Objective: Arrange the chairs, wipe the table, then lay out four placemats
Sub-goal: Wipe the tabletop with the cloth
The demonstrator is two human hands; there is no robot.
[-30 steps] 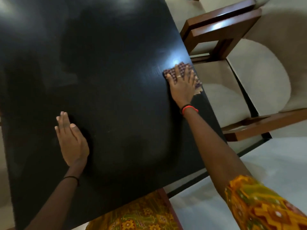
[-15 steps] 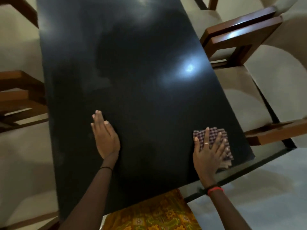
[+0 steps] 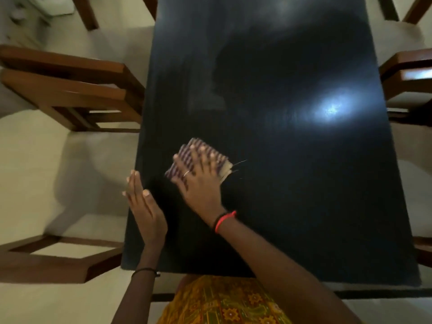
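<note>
At the far left two wooden chairs (image 3: 70, 90) stand drawn up beside the long edge of the dark table (image 3: 292, 218), a third chair frame (image 3: 56, 258) nearer the person. The left hand (image 3: 145, 206) lies along that left edge, fingers straight and held together, the thumb on the top and the fingertips reaching past the rim. It holds nothing.

Just right of it, near the left edge in the nearer half of the top, sits the checked cloth (image 3: 183, 152). The right hand (image 3: 201, 183) presses it flat, fingers spread wide over it rather than curled round it. The cloth looks light, soft and folded into a pad (loose threads trail from its right side), so it should slide easily on the glossy top. A flat palm over its middle seems the best hold, since pinching a corner would probably let it unfold.

Further right the table carries a bright glare spot, and another chair (image 3: 406, 76) is cut off by the frame.

The right hand and cloth are motion-blurred, so the cloth's folds are hard to read. No placemats are in view.
</note>
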